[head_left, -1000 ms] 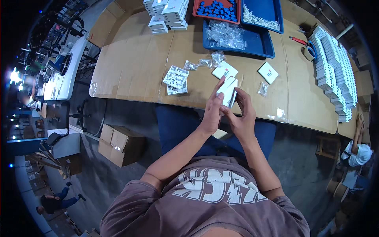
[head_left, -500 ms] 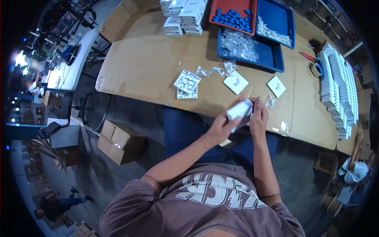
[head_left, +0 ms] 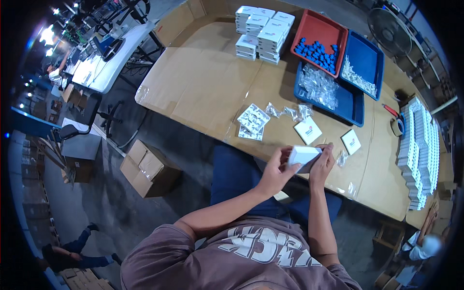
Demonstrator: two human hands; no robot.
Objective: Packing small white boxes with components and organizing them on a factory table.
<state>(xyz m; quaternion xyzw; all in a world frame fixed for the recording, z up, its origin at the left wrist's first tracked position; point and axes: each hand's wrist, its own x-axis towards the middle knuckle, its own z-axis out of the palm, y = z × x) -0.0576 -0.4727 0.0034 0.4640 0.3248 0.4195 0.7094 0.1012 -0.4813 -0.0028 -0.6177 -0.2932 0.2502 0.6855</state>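
A small white cardboard box (head_left: pixel 303 154) is held between both hands just off the table's near edge. My left hand (head_left: pixel 276 173) grips its left side, thumb along the lower edge. My right hand (head_left: pixel 322 170) closes round its right end, fingertips at the upper corner. The side of the box toward me lies in shadow, so I cannot tell what is inside. Beyond the hands lie a flat white box (head_left: pixel 308 131) and a smaller-looking white box (head_left: pixel 351 141). A small clear bag (head_left: pixel 341 158) rests beside my right hand. Printed leaflets (head_left: pixel 253 119) overlap at the left.
A red tray (head_left: pixel 325 24) holds blue pieces; one blue tray (head_left: pixel 369 53) holds white pieces, another blue tray (head_left: pixel 355 113) clear bags. White boxes (head_left: pixel 270 31) are stacked at the back, with long rows of boxes (head_left: pixel 418 154) at right near a tape roll (head_left: pixel 397 127).
The view has swung, so the table appears lower and further right. The box has turned in my hands and shows a broad white face upward. Both hands keep hold of it.
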